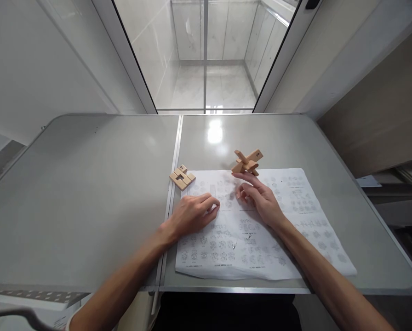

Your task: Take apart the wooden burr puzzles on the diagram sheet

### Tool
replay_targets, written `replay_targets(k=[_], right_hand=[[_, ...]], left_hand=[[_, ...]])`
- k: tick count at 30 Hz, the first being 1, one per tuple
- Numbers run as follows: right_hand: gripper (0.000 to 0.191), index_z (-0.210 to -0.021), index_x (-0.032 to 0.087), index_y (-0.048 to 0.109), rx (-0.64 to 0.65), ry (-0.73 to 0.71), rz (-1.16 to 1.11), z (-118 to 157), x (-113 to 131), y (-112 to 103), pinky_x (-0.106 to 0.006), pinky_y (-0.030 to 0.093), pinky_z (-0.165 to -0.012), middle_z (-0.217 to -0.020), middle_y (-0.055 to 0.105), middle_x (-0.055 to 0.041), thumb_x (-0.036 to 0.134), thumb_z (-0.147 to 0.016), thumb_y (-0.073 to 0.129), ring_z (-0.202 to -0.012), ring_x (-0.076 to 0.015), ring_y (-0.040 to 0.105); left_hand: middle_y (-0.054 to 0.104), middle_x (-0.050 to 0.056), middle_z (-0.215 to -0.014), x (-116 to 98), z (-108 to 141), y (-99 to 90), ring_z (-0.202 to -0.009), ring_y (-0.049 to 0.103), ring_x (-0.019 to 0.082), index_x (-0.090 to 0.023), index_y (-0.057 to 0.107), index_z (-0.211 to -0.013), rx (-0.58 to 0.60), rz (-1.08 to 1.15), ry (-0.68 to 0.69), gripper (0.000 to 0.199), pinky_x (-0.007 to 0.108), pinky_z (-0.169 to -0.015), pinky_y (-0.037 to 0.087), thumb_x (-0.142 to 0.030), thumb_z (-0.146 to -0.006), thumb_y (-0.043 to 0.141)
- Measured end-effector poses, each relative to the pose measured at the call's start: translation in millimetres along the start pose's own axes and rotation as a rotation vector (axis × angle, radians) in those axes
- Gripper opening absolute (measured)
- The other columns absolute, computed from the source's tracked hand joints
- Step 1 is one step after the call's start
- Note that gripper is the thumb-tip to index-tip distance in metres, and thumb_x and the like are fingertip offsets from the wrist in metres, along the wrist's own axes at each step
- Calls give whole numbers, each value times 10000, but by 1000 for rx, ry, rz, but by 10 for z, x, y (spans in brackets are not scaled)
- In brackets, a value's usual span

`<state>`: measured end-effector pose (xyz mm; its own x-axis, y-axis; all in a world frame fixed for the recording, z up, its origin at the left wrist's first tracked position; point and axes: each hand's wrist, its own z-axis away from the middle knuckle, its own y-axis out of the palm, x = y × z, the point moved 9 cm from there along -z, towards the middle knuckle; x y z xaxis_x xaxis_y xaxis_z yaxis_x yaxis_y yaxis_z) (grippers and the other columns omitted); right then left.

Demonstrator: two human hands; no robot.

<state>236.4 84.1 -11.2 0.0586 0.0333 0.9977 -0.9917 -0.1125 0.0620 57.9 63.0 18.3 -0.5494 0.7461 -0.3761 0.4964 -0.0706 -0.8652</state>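
Note:
A large white instruction sheet printed with small diagrams lies under both hands. My left hand rests on its left part, fingers curled together with no object showing in them. Just beyond that hand, a flat group of wooden puzzle pieces lies at the sheet's upper left corner, one piece marked with a number. My right hand has its fingers apart, the index finger stretched out to the base of a wooden interlocking puzzle. Crossed bars form this puzzle, and one bar end bears a 2. It stands at the sheet's far edge.
The grey folding table has a metal seam running front to back, left of the sheet. Beyond the far edge stands a glass door. A wooden panel rises at the right.

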Motion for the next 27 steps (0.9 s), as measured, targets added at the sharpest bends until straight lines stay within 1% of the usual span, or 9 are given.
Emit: replay_targets(k=[4,7,9,12,15,18,20,23,27], right_hand=[[310,-1267,277,756,102,-11,41,32,51,137,-366,507,-651,-803,655,-21,398,-1065,554,-667,-192,589],[316,-1249,273,767,188,-30,67,50,69,217,-363,507,-635,-801,660,-25,407,-1076,539,-650,-189,576],[331,-1254,272,771,245,-50,79,66,76,266,-363,506,-634,-796,660,-25,411,-1086,522,-645,-188,574],[362,-1288,277,771,324,-63,93,95,72,333,-373,528,-657,-800,662,-30,412,-1108,487,-670,-195,605],[363,-1290,291,777,389,-70,111,123,68,385,-386,559,-687,-820,664,-30,386,-1117,472,-687,-195,635],[361,-1254,298,790,452,-102,119,151,86,425,-391,569,-700,-782,639,-14,332,-1114,459,-685,-190,646],[361,-1228,296,796,465,-124,129,157,97,427,-389,566,-707,-776,632,-10,301,-1109,455,-690,-186,649],[355,-1182,284,799,465,-136,136,155,104,424,-376,546,-695,-796,634,-10,283,-1103,452,-680,-174,636],[271,-1142,262,764,456,-96,115,156,91,433,-340,504,-655,-796,606,-1,304,-1101,500,-682,-164,608]], left_hand=[[696,-24,-827,95,6,-40,-575,564,86,-201,684,-1090,-44,84,-107,106,234,-554,400,-239,-1032,604],[689,-26,-855,196,19,-44,-549,533,76,-201,661,-1184,-71,186,-219,174,227,-570,446,-259,-1024,622],[697,-19,-895,254,26,-45,-573,560,80,-202,625,-1237,-99,266,-285,232,226,-583,479,-269,-1015,641],[735,33,-1109,309,27,-53,-653,639,82,-215,552,-1333,-149,393,-342,351,210,-581,509,-274,-1006,663],[706,106,-1338,349,35,-67,-693,677,75,-233,464,-1460,-195,470,-376,513,181,-524,489,-264,-995,678],[717,130,-1331,364,50,-79,-629,644,58,-231,411,-1538,-222,486,-382,604,170,-496,482,-251,-995,674],[739,113,-1273,345,50,-95,-608,627,51,-226,450,-1520,-235,469,-354,551,171,-511,494,-245,-1009,656],[755,85,-1187,319,43,-127,-689,676,77,-215,548,-1424,-261,443,-310,400,167,-528,501,-251,-1033,629],[755,50,-1019,322,37,-174,-728,698,100,-197,650,-1259,-300,447,-288,214,177,-556,527,-286,-1067,616]])
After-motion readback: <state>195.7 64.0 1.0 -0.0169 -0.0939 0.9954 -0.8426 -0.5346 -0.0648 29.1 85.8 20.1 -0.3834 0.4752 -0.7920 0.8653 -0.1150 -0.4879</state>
